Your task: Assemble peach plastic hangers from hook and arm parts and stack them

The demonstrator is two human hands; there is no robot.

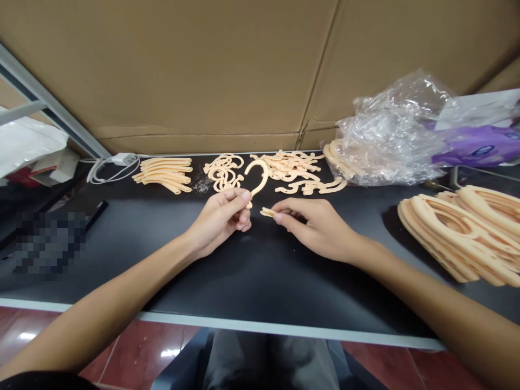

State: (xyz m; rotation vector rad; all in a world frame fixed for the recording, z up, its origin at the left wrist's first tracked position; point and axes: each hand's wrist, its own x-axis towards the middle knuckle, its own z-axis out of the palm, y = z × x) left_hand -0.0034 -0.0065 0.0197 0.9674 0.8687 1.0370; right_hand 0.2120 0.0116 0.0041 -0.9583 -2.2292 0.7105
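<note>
My left hand (219, 219) is closed on a cream plastic hanger hook (265, 176), pinching its lower end between thumb and fingers. The curve of the hook rises above the fingertips and opens to the left. Just to the right, my right hand (320, 225) pinches a small cream plastic piece (266, 212) whose grooved end points at the left hand. Most of that piece is hidden by the fingers, so its full shape cannot be made out. A small gap separates the two parts. Beyond the hands lie more loose hooks (223, 172) and a heap of curved plastic pieces (292, 162).
Long cream strips (164, 172) lie at the back left beside a white charger cable (109, 170). Clear plastic bags (390, 141) and a purple packet (479, 145) stand at the back right. Stacked cream hanger parts (439, 222) occupy the right. Cardboard (203, 70) walls the rear.
</note>
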